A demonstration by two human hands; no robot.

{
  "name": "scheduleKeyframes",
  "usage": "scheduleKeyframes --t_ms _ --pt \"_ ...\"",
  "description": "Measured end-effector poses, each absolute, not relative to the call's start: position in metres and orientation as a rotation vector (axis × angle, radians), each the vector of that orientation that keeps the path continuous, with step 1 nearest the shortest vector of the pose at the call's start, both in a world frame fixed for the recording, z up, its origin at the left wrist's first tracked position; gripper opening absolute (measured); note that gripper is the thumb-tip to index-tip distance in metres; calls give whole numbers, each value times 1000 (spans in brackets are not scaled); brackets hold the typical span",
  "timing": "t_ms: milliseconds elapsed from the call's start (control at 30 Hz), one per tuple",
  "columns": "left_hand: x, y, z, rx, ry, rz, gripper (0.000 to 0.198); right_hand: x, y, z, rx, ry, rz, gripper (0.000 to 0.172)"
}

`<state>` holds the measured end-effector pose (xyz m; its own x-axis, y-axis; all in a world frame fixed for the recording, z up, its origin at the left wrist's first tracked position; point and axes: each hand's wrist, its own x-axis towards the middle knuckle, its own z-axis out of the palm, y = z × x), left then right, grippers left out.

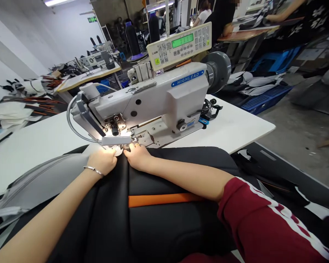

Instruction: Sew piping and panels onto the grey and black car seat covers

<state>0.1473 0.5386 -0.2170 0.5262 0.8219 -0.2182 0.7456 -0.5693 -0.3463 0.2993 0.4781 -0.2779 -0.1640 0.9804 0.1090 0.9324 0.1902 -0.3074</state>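
Observation:
A black leather-like seat cover (164,226) with an orange strip (161,199) spreads over the near side of the table and my lap. Its far edge runs up to the sewing machine (150,98), close to the lit needle area. My left hand (102,161), a bracelet on its wrist, grips the cover left of the seam with curled fingers. Just to the right, my right hand (138,157) pinches the same edge beside the presser foot. The lamp head (116,140) partly hides the needle and the fingertips. Grey lining (52,173) lies out to the left.
The white table (244,120) extends on both sides of the machine. A control panel (181,45) tops it, with a handwheel (219,71) at right. Cut pieces (13,113) are piled at left; a blue crate (265,98) holds more. Co-workers sit behind.

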Motion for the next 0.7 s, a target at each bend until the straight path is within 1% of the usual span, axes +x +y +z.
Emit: scheduleKeyframes --t_ms 133,267,500,700 --pt "159 539 -224 -2705 -1463 662 42 311 483 -271 -1784 -2253 361 32" --pt "165 534 -240 -2693 -1559 600 40 323 486 -268 -1747 -2309 461 31" --pt "167 526 -246 -2645 -1565 570 44 320 489 -276 -1695 -2270 457 29" --pt "163 536 -249 -2652 -1481 553 43 316 496 -279 -1679 -2263 427 29"
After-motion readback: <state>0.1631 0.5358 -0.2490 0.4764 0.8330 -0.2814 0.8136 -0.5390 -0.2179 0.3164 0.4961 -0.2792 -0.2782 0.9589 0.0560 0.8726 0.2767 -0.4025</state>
